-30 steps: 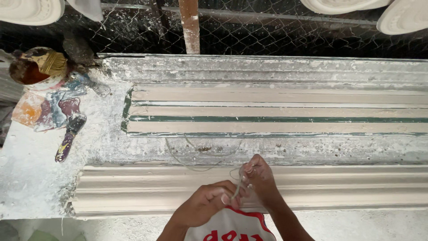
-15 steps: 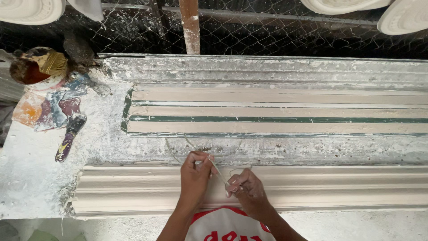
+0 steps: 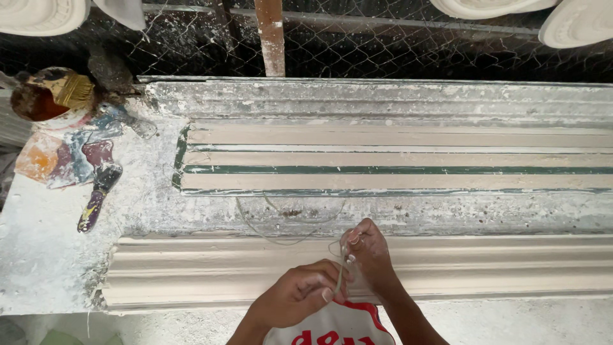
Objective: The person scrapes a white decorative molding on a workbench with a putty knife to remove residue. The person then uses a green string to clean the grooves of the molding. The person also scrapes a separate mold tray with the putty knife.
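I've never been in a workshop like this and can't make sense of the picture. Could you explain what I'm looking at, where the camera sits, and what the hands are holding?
The camera is worn on a person's head and looks down at their own bare hands. The left hand and right hand pinch a thin pale strand of fibre between them, above a long cream moulding with stepped ridges. Behind it on the plaster-spattered bench lies a second long moulded piece with green stripes. At the far left stand a pot with a brush and a stained scraper. Wire mesh runs along the back.
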